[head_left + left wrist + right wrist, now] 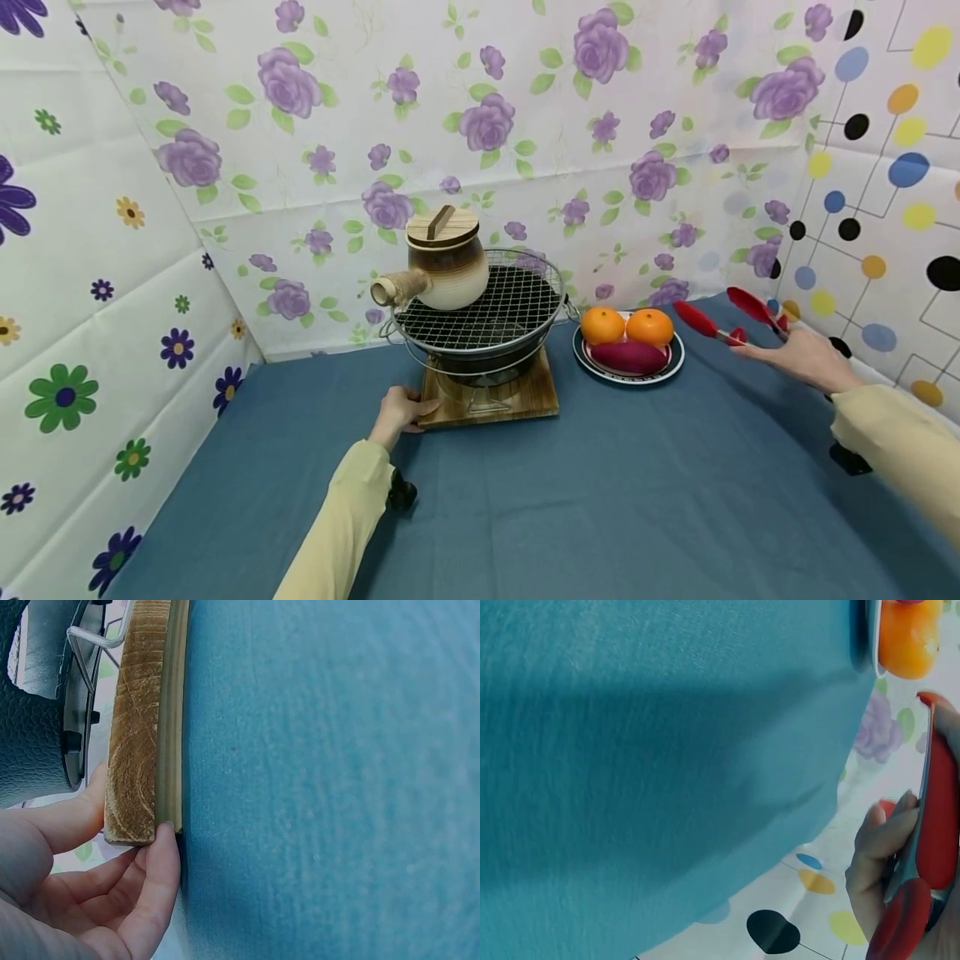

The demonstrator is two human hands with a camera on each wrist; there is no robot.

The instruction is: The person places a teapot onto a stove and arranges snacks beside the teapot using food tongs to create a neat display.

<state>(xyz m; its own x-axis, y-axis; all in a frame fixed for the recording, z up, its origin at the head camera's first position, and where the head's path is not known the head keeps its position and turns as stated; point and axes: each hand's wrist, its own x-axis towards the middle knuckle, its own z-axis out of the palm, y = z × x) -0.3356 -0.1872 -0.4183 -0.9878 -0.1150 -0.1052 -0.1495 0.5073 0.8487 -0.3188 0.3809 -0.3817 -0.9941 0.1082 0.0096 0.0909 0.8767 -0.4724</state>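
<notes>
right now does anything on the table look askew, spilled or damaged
The lidded pot sits off-centre, on the left side of the grill, its handle jutting beyond it, so it might get bumped; the left hand grips the board below. I see no spill or damage.

Blue cloth-topped desk (pixel 600 500) carried a wooden board (pixel 538 398) toward the back, plate (pixel 678 358) just to its right.

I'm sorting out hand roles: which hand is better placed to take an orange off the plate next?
Probably the right hand: it holds the red tongs, tips spread apart, near the plate. The left hand pinches a corner of the wooden board under the grill, farther from the oranges.
</notes>
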